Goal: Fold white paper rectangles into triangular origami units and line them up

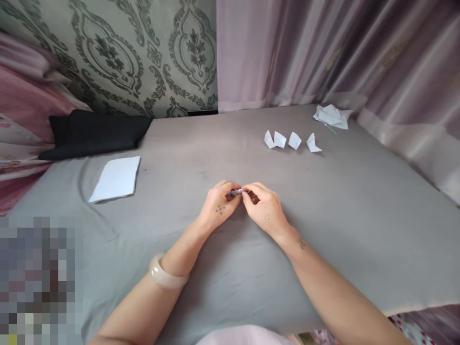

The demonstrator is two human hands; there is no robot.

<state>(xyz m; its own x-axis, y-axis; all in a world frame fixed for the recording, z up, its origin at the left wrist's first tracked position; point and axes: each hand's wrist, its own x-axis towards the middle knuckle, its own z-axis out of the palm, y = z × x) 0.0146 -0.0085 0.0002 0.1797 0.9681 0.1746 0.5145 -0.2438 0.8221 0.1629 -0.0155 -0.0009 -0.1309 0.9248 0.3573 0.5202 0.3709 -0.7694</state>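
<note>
Between my two hands, over the middle of the grey cloth, is a small folded piece of white paper (236, 192). My left hand (220, 203) pinches its left side with thumb and fingers. From the other side my right hand (264, 206) grips it, fingertips almost meeting those of the left. Most of the paper is hidden by the fingers, so its exact shape cannot be made out. Beyond my hands, to the right, several small folded white paper pieces (294, 141) stand in a loose row.
A stack of white paper sheets (117, 179) lies at the left, in front of a folded black cloth (97, 132). More loose white paper (332, 116) is heaped at the far right, with a thin pale stick (330, 128) beside it. Purple curtains (287, 52) hang behind the grey-covered surface (366, 215).
</note>
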